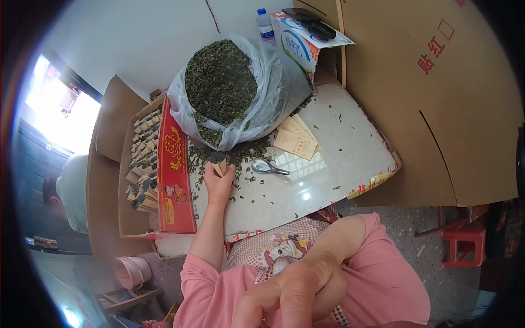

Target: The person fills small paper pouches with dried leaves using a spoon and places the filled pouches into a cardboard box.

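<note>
My left hand is closed around a small tan paper packet, held upright with dark dried leaves at its open top. It is at the table's left side, just below a clear plastic bag full of dried green leaves. My right hand is large and close to the camera, in front of my apron. Its fingers are apart and partly cut off by the lower edge; nothing shows in them. A metal spoon lies between the packet and several flat paper packets.
A red-sided cardboard box on the left holds rows of filled packets. Loose leaves dot the pale tabletop. A milk carton and water bottle stand behind. Large cardboard rises right, near a red stool.
</note>
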Demonstrator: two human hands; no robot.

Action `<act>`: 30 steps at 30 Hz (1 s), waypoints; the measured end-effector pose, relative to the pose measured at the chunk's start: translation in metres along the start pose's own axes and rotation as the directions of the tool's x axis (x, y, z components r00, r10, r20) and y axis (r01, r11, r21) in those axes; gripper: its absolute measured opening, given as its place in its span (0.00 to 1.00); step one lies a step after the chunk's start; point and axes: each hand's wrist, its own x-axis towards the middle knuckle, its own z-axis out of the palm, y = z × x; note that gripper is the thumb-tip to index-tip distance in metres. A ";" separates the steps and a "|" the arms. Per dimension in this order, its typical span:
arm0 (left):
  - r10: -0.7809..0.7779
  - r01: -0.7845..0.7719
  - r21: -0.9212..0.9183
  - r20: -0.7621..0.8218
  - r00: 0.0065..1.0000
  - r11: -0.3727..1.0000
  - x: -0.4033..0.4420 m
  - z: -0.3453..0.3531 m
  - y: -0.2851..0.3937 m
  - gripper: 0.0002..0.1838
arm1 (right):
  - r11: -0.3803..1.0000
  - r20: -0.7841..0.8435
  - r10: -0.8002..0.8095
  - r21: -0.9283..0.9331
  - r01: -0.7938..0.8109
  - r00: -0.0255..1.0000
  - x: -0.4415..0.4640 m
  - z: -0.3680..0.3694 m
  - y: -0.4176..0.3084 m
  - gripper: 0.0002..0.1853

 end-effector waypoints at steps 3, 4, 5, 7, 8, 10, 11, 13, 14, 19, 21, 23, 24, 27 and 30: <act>0.029 -0.030 0.025 0.020 0.999 0.999 0.001 0.000 -0.002 0.13 | 0.996 0.193 0.017 -0.093 0.001 0.981 0.002 -0.015 -0.023 0.12; 0.029 -0.030 0.031 0.017 0.999 0.999 0.001 0.001 -0.001 0.13 | 0.996 0.194 0.013 -0.092 0.005 0.981 0.003 -0.014 -0.022 0.12; 0.027 -0.028 0.039 0.016 0.999 0.999 0.001 0.000 -0.001 0.13 | 0.995 0.187 -0.029 -0.085 0.045 0.982 0.005 -0.011 -0.021 0.12; 0.012 -0.013 0.055 0.018 1.000 0.998 0.002 0.000 -0.001 0.13 | 0.993 0.175 -0.077 -0.077 0.091 0.982 0.002 -0.003 -0.013 0.12; -0.004 0.003 0.064 0.017 1.000 0.998 0.001 0.000 -0.001 0.14 | 0.997 0.079 -0.049 -0.048 0.053 0.996 -0.004 0.006 -0.003 0.12; 0.006 -0.008 0.089 0.031 1.000 0.996 0.000 -0.001 -0.004 0.15 | 1.000 -0.021 -0.017 -0.020 0.017 1.000 -0.007 0.013 0.005 0.12; 0.025 -0.029 0.114 0.037 0.999 0.993 0.002 -0.002 -0.005 0.15 | 0.998 -0.016 -0.058 -0.036 0.057 0.998 -0.006 0.014 0.007 0.12; 0.024 -0.026 0.066 0.037 0.999 0.997 0.000 0.001 0.000 0.15 | 0.994 0.001 -0.093 -0.053 0.093 0.996 0.002 0.012 0.001 0.12; 0.017 -0.018 0.021 0.038 0.999 1.000 -0.001 0.001 0.003 0.16 | 0.989 0.057 -0.076 -0.124 0.083 0.996 0.006 0.008 -0.012 0.12; 0.000 -0.001 0.031 0.048 0.999 1.000 -0.002 -0.001 0.002 0.16 | 0.977 0.049 -0.011 -0.211 0.021 0.999 -0.001 0.001 -0.010 0.12; -0.006 0.005 0.022 0.044 0.999 1.000 -0.002 0.000 0.003 0.16 | 0.984 -0.032 -0.093 -0.158 0.087 0.995 -0.008 -0.004 0.009 0.11; -0.009 0.009 0.003 0.037 0.999 1.000 -0.002 0.000 0.004 0.15 | 0.992 -0.074 -0.078 -0.107 0.070 0.994 -0.011 -0.004 0.004 0.11; -0.012 0.011 0.005 0.042 0.999 1.000 -0.002 0.000 0.004 0.15 | 0.997 -0.117 -0.061 -0.053 0.055 0.991 -0.009 -0.003 0.001 0.11; -0.052 0.052 -0.001 0.046 0.998 0.999 -0.003 -0.001 0.002 0.14 | 0.977 -0.004 -0.207 -0.052 0.207 0.978 0.040 0.005 -0.035 0.12; -0.032 0.032 -0.029 0.002 0.999 0.999 -0.001 0.000 -0.001 0.13 | 0.968 -0.029 -0.239 -0.087 0.235 0.971 0.029 0.008 -0.042 0.11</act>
